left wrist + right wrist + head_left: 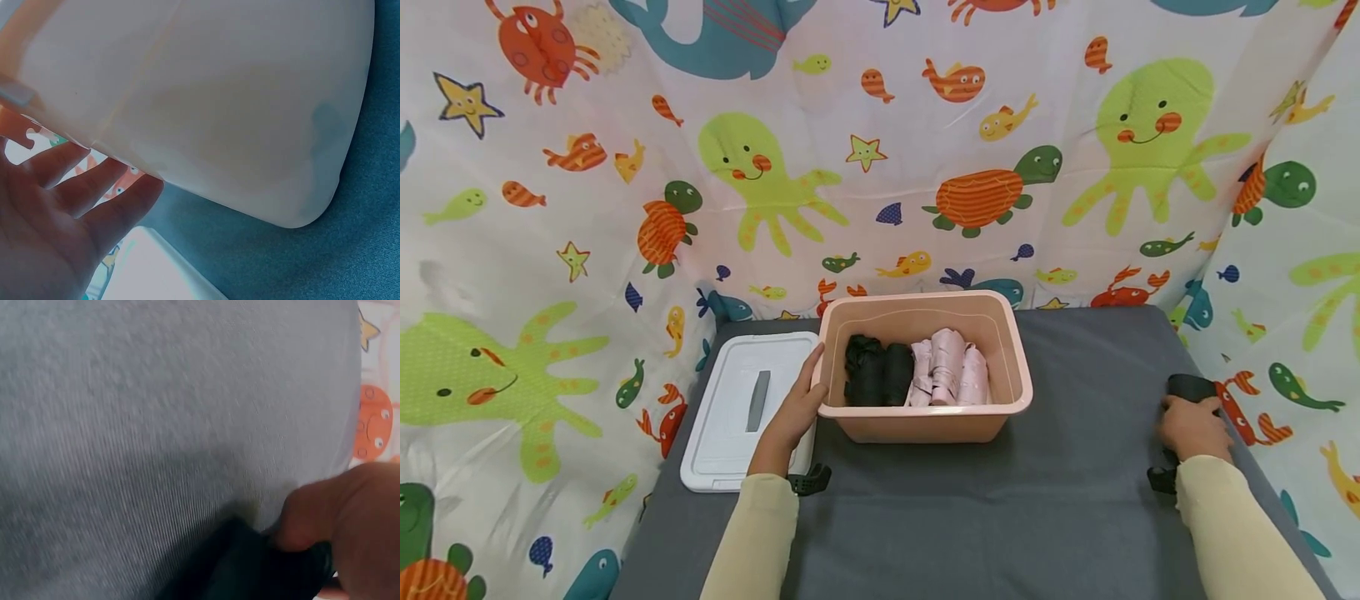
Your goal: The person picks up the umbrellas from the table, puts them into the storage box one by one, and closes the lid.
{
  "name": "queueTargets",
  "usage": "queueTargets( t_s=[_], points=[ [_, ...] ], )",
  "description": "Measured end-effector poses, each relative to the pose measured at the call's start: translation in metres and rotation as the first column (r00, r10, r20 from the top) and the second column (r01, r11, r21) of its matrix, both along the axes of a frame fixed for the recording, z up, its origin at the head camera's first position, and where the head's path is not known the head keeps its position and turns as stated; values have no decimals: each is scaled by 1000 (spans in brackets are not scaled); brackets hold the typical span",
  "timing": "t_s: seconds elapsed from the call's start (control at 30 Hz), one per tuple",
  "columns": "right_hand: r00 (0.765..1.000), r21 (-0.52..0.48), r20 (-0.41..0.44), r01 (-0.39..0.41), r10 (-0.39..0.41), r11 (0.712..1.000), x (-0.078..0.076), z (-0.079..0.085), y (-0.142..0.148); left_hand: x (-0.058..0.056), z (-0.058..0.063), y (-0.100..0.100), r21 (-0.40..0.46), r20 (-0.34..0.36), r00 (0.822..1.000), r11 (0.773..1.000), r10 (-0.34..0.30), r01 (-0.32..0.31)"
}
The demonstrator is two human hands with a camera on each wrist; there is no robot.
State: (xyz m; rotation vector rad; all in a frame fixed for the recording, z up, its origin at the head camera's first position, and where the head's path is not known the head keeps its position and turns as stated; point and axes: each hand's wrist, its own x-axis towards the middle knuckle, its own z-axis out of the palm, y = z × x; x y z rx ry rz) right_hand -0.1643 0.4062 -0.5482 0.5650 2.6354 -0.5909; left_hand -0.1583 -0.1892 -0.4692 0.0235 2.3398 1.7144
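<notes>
A peach plastic bin (917, 427) stands at the back of the grey table. Inside it, black cloth rolls (880, 375) sit on the left, beside pink cloth rolls (949, 367). My left hand (793, 417) rests against the bin's left end, thumb by the rim. Its fingers (122, 206) are fairly straight in the left wrist view, tips at the bin's edge. Far to the right, my right hand (1197, 427) grips a black cloth roll (1191, 387) near the table's right edge. Part of this dark cloth (250, 569) shows below the fingers in the right wrist view.
A white lid (730, 417) with a grey handle (758, 400) lies left of the bin, partly behind my left hand. A sea-animal curtain (865, 167) hangs along the back and both sides of the grey table (985, 517).
</notes>
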Motion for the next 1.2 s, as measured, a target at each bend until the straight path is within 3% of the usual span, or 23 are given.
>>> queueTargets(
  t_s=[0.23,0.53,0.8,1.2],
  points=[
    [997,-3,-33,-72,72,997,4,4,20,0,2,1,-7,4,1000,1000,5,-5],
    [994,-7,-106,-19,18,1000,9,-1,30,1,0,0,-8,1,1000,1000,0,0],
    [947,-24,-317,-67,56,997,15,3,8,0,0,-1,-9,3,1000,1000,-6,6],
    [942,-158,-330,-116,59,981,10,25,-36,0,1,-1,-12,7,1000,1000,-2,2]
  ],
)
